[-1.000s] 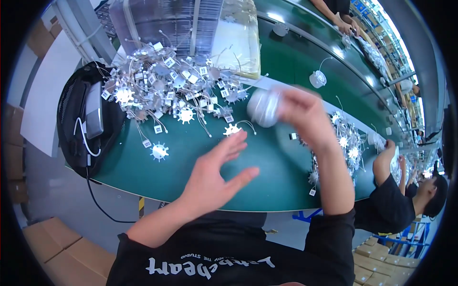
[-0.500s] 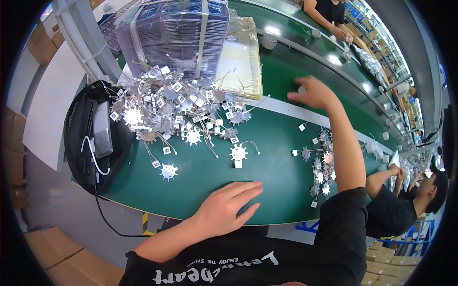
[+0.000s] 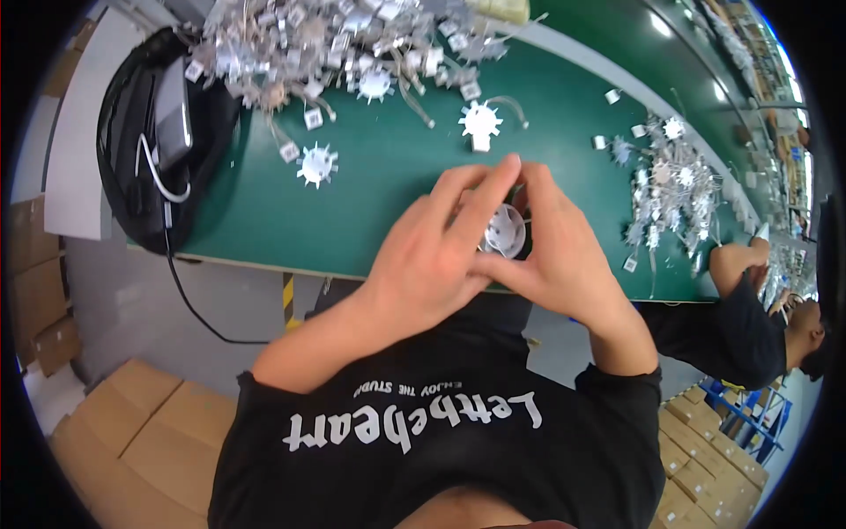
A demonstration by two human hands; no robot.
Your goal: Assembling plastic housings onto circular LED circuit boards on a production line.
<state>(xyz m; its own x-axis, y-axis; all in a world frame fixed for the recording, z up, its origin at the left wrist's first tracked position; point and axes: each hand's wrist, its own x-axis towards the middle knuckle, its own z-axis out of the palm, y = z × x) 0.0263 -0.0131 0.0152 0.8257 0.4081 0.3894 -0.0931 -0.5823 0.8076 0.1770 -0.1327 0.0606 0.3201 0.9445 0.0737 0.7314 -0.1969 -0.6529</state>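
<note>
Between my hands, above the green table (image 3: 352, 207) near its front edge, is a round white plastic housing (image 3: 507, 231) with a recessed inner face. My left hand (image 3: 427, 251) wraps its left side, fingers covering much of it. My right hand (image 3: 564, 247) grips the other side, its thumb along the front rim. Just beyond the fingertips lies a silver gear-shaped metal disc (image 3: 481, 122) with a white tag and thin wires. Another such disc (image 3: 317, 165) rests farther left.
A large heap of wired silver discs (image 3: 326, 44) covers the far left. A smaller pile (image 3: 674, 189) sits at the right. A black mesh bag (image 3: 132, 132) holds a silver device with a white cable. A co-worker (image 3: 740, 326) is at right, beside the green conveyor (image 3: 617, 40).
My right hand has come back from over the conveyor with the white housing. My left hand has lifted off the table to meet it. The view has tilted down.
</note>
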